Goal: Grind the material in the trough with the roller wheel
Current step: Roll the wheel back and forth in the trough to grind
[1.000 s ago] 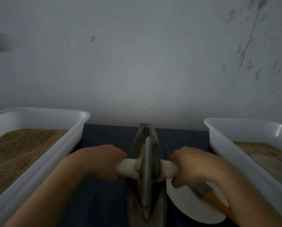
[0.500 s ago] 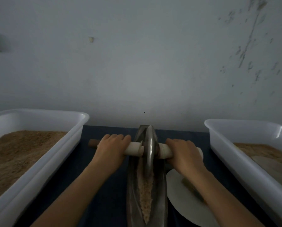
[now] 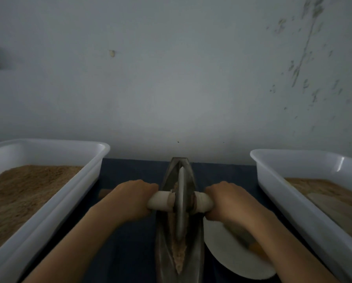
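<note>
Nearest, pale ground material [image 3: 178,256] lies along the groove of the dark trough [image 3: 193,252], with a white plate [image 3: 228,254] just to its right on the table [image 3: 128,248]. The wheel [image 3: 180,203] stands upright mid-trough, the left hand [image 3: 130,199] and right hand [image 3: 227,201] each with fingers curled tight around its handle [image 3: 159,203]. White tubs [image 3: 48,209] of brown powder flank them, before a grey wall [image 3: 171,78].

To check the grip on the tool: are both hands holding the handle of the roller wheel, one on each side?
Yes, the left hand and the right hand each grip one end of the handle, with the roller wheel between them.
</note>
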Available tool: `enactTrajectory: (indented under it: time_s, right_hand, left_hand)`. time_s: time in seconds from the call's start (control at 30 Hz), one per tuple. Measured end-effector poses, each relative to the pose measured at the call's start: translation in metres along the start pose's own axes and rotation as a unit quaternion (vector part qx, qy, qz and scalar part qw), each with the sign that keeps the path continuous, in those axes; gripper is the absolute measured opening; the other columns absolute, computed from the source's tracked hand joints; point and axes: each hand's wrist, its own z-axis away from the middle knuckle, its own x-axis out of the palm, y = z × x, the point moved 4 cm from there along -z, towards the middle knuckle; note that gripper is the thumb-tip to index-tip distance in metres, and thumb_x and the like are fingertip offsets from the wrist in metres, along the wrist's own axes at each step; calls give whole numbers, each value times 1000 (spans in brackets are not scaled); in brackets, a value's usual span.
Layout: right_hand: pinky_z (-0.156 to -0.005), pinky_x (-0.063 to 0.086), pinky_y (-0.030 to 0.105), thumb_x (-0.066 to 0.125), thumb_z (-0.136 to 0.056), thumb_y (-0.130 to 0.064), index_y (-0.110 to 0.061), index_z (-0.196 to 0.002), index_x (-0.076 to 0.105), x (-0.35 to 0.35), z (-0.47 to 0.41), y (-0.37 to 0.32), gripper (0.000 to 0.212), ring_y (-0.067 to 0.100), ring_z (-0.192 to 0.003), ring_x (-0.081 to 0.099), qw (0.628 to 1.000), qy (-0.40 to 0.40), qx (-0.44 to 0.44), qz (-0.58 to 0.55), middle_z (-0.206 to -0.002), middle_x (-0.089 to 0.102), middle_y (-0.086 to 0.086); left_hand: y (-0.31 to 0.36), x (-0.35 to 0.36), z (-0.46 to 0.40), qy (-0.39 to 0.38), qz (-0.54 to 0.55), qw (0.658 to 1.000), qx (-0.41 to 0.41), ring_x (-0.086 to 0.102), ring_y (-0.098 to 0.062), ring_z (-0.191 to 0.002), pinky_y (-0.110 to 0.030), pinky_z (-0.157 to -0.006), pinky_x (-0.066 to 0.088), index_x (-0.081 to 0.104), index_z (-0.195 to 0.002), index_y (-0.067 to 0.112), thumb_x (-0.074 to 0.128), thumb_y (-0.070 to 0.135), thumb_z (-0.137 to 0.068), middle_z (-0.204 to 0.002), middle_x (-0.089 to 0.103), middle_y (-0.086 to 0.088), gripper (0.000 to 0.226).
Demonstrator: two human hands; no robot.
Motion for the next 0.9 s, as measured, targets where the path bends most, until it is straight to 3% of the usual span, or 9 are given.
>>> enactTrajectory:
  time_s: [0.13,0.27,0.43,0.53,0.63,0.77,0.9]
  right_hand:
    - [-46,31,21,65,-73,-29,-24,-63,46,-4,19,-6,22,7,-57,46,998,-55,-27,-12,-66,48,-8]
    - [-47,34,21,66,-73,-27,-20,-70,53,-8,29,-8,16,9,-60,50,994,-96,-37,-22,-67,50,-6]
    - [-45,32,20,65,-74,-27,-23,-60,43,-7,22,-8,26,6,-54,45,995,-91,-29,-27,-62,46,-7]
    - [-48,30,19,63,-78,-29,-24,-76,54,-5,9,-6,11,11,-69,53,998,-48,-29,-20,-77,56,-6]
    - [-53,28,22,62,-81,-34,-22,-97,59,-2,-5,-1,20,18,-88,60,999,31,-4,-12,-99,63,-1]
    - [-65,26,27,60,-82,-27,-22,-94,51,2,-18,1,16,19,-92,57,983,184,-2,17,-101,61,-2]
    - [-73,24,28,60,-84,-30,-23,-96,50,11,-23,7,17,16,-94,52,965,262,12,0,-102,59,-5]
  left_hand:
    - [10,-11,14,-67,6,997,35,56,-12,-104,-24,-84,41,51,-114,27,62,29,-84,-114,59,4,32]
    - [15,-16,19,-95,-13,994,57,54,-12,-108,-20,-83,37,51,-119,24,60,27,-86,-119,57,4,34]
    - [10,-12,13,-102,3,993,52,56,-11,-103,-20,-80,39,53,-114,26,61,27,-84,-114,60,5,32]
    - [4,-6,3,-56,8,998,39,58,-12,-99,-23,-78,41,51,-110,27,60,30,-84,-110,61,4,28]
    - [-3,1,-9,30,-3,999,21,57,-16,-102,-26,-75,37,47,-110,25,57,32,-85,-112,59,3,27]
    - [-10,8,-21,120,-12,993,7,55,-16,-104,-25,-79,33,43,-108,23,55,33,-87,-114,57,3,26]
    - [-6,11,-25,212,-48,976,-23,52,-14,-104,-26,-84,32,43,-112,25,55,32,-86,-112,54,6,29]
